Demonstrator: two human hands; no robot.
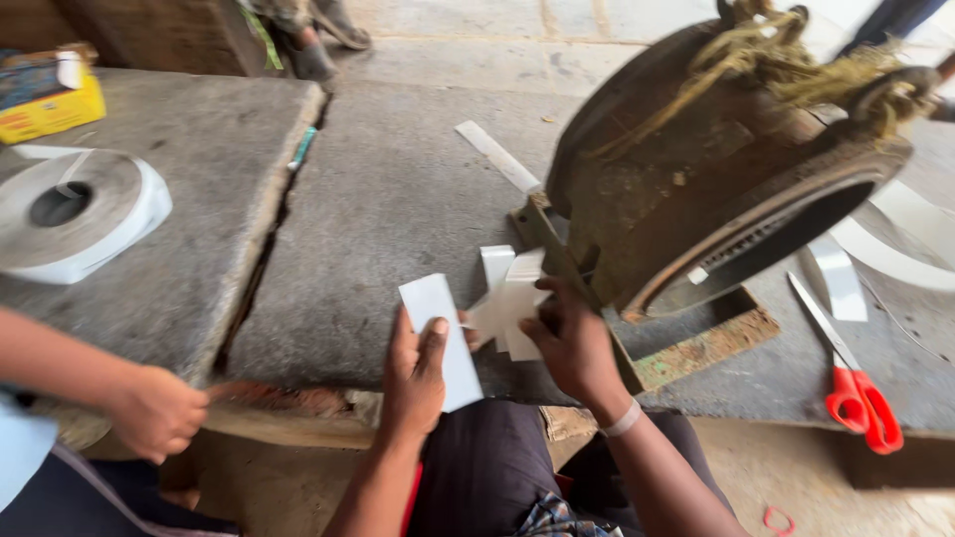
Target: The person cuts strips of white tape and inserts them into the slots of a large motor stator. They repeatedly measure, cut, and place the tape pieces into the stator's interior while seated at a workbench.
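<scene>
The left hand (416, 373) grips a white rectangular paper card (443, 338) between thumb and fingers, holding it upright just above the near edge of the grey stone tabletop (388, 199). The right hand (569, 343) is closed on a fanned bunch of white paper strips (509, 303), pressed against the base of a heavy rusty round iron press (696, 169) that tilts over a square metal frame (696, 348). Frayed yellowish rope (786, 60) is knotted around the top of the press.

To handle this well, it seems wise to keep the fingertips outside the frame, square the strips before feeding them under the rim, and hold the card flat so it does not bend.

Red-handled scissors (851, 383) lie on the tabletop to the right, near curled white strip offcuts (841, 278). On the left slab sit a large roll of white tape (70, 214) and a yellow box (45, 94). Another person's hand (154, 410) rests at the slab's near edge, well apart from the work.
</scene>
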